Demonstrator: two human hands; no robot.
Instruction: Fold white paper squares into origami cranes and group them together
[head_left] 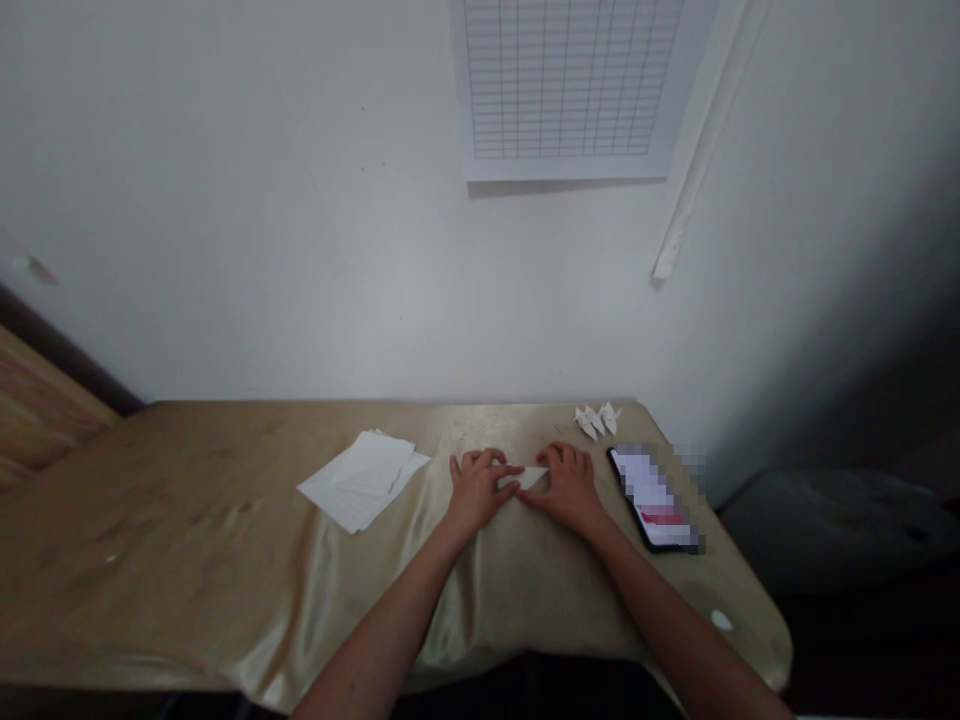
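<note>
Two hands [478,492] [570,487] touch one paper [532,478]; three figures [597,421] beyond.

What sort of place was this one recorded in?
Probably a room in a home, though a small office is possible: a cloth-covered table against a plain wall, a printed grid sheet on that wall, and a phone on the table.

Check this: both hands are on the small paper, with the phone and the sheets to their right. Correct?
Not quite: the head view shows the sheets left of the left hand. It and the right hand are on the small paper, the phone to their right.
</note>
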